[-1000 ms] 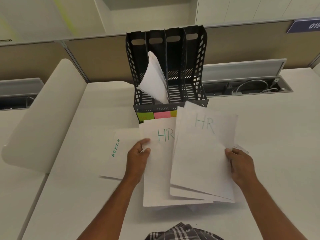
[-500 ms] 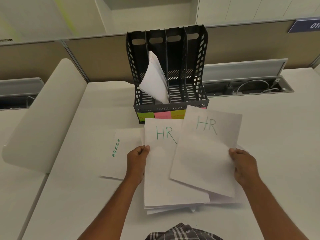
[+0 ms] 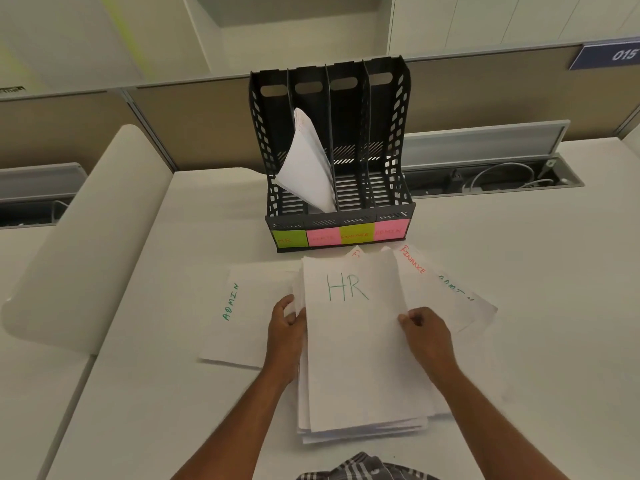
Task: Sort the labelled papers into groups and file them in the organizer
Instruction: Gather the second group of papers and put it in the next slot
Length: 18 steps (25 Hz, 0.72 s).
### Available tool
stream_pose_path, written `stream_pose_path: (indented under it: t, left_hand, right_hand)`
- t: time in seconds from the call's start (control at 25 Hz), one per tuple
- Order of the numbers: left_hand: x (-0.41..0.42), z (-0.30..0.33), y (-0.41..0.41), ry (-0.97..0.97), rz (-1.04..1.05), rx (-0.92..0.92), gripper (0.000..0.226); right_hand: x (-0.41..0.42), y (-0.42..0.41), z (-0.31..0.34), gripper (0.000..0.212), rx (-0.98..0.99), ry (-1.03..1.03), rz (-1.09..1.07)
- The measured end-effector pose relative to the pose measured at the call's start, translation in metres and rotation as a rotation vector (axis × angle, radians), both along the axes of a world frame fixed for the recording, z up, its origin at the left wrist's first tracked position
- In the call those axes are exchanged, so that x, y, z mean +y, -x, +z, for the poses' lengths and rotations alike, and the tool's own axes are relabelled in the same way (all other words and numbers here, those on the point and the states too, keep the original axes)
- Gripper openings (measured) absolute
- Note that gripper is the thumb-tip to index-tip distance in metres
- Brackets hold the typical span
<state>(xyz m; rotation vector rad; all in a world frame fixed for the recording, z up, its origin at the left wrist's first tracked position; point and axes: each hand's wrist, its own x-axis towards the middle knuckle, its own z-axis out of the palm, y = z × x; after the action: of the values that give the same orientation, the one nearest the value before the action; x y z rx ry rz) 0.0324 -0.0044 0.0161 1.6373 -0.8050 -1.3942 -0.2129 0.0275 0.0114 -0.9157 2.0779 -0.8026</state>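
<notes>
HR sheets (image 3: 349, 327) now stacked, gripped between left hand (image 3: 285, 325), right hand (image 3: 427, 336)

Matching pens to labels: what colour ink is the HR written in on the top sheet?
Green, clearest in the head view on the HR sheet.

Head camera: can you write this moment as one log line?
left hand: grips HR stack | right hand: grips stack | organizer: second slot filled

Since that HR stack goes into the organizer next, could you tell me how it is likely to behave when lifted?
The HR stack is thin loose sheets with uneven lower edges, so it will probably sag and fan apart unless squared. The left hand and right hand grip opposite edges, which should help. It looks light.
</notes>
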Motion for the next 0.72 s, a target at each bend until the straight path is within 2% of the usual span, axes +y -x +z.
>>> stream_pose_path:
  t: [0.08, 0.16, 0.24, 0.32, 0.36, 0.44, 0.48, 0.52, 0.56, 0.6, 0.72]
  left_hand:
    - [0.004, -0.002, 0.003, -0.061, -0.018, 0.009, 0.052]
    - [0.006, -0.007, 0.004, -0.064, -0.091, 0.127, 0.044]
    - [0.006, -0.007, 0.005, -0.067, -0.156, 0.158, 0.037]
    - [0.005, -0.001, 0.001, -0.053, -0.167, 0.189, 0.039]
    - [0.004, 0.004, -0.002, -0.025, -0.168, 0.229, 0.039]
    - [0.000, 0.019, -0.008, 0.063, -0.185, 0.323, 0.037]
    - [-0.002, 0.030, -0.009, 0.122, -0.202, 0.345, 0.036]
    - [-0.003, 0.041, -0.008, 0.190, -0.224, 0.323, 0.035]
    - [-0.003, 0.054, -0.006, 0.268, -0.247, 0.249, 0.034]
    - [-0.002, 0.067, -0.001, 0.348, -0.263, 0.138, 0.031]
    - [0.002, 0.101, 0.016, 0.566, -0.214, -0.115, 0.026]
  right_hand:
    - [-0.001, -0.005, -0.002, 0.013, 0.016, -0.013, 0.005]
    - [-0.002, -0.005, -0.003, 0.012, 0.007, -0.032, 0.024]
    - [-0.003, -0.002, -0.003, 0.012, -0.008, -0.049, 0.044]
    - [-0.003, 0.005, 0.000, 0.027, -0.083, 0.025, 0.027]
    - [-0.005, 0.011, 0.006, 0.040, -0.178, 0.083, 0.022]
    - [-0.010, 0.024, 0.025, 0.058, -0.531, 0.134, 0.085]
    - [-0.013, 0.028, 0.037, 0.057, -0.718, 0.128, 0.165]
    - [-0.015, 0.028, 0.050, 0.050, -0.812, 0.134, 0.247]
    - [-0.018, 0.025, 0.062, 0.039, -0.792, 0.176, 0.295]
    - [-0.019, 0.017, 0.074, 0.027, -0.689, 0.254, 0.289]
    - [-0.016, -0.014, 0.107, 0.008, -0.366, 0.592, 0.154]
